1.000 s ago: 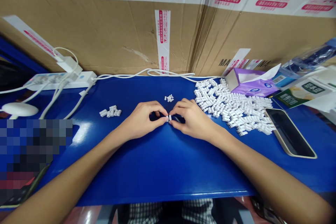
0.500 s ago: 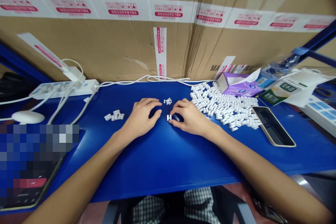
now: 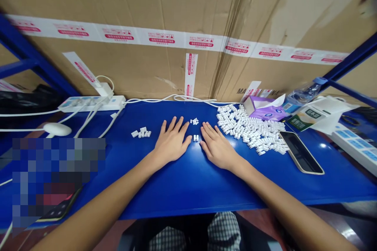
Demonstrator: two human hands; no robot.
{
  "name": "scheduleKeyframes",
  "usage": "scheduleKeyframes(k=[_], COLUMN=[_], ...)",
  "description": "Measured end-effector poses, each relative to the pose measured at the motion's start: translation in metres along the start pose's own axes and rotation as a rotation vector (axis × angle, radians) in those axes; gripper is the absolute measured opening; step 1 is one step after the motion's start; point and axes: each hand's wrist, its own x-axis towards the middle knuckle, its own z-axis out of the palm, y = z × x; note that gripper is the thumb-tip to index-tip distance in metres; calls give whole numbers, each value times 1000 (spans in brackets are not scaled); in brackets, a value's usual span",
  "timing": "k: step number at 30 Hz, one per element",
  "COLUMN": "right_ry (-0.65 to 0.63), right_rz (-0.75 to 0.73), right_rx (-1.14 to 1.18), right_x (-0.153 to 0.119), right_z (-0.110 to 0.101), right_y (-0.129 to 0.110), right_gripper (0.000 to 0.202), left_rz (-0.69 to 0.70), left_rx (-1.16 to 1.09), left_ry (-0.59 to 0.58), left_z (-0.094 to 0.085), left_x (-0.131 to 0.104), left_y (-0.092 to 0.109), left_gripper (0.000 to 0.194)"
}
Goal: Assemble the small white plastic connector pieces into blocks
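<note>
My left hand (image 3: 171,142) lies flat on the blue tabletop (image 3: 182,188), fingers spread and holding nothing. Opposite it, my right hand (image 3: 217,146) also rests palm down with its fingers stretched out. Between the two thumbs sits a pair of small white plastic pieces (image 3: 196,138), side by side. A little cluster of smaller white bits (image 3: 194,121) lies just beyond, between the fingertips. To the left of my left hand is a loose group of white pieces (image 3: 141,132). A large heap of similar white pieces (image 3: 250,127) spreads out right of my right hand.
A phone (image 3: 301,153) lies right of the heap, with a purple tissue box (image 3: 263,109), a plastic bottle (image 3: 303,93) and an opened green-white carton (image 3: 313,115) behind. At left are a power strip (image 3: 91,103) with white cables and a partly pixelated device (image 3: 59,210). Cardboard (image 3: 141,70) walls the back.
Both hands have gone from curled to flat and spread. My right fingers have moved off the small white pieces, which now stand alone between the hands. The view has shifted slightly.
</note>
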Motion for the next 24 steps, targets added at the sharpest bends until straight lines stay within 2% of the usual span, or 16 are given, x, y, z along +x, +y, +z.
scheduleKeyframes(k=[10,19,24], right_ry=[7,-8,128], right_rz=[28,-50,-188], right_rx=[8,88,138], right_x=[-1,-5,-7], right_z=[3,-13,-18], right_y=[3,0,-7], right_gripper=[60,57,42], left_rz=[10,3,3], left_rx=[15,16,32], left_ry=[38,49,36], left_z=[3,2,2], left_x=[-5,-4,-5], left_y=[-2,-1,-2], left_gripper=[57,55,55])
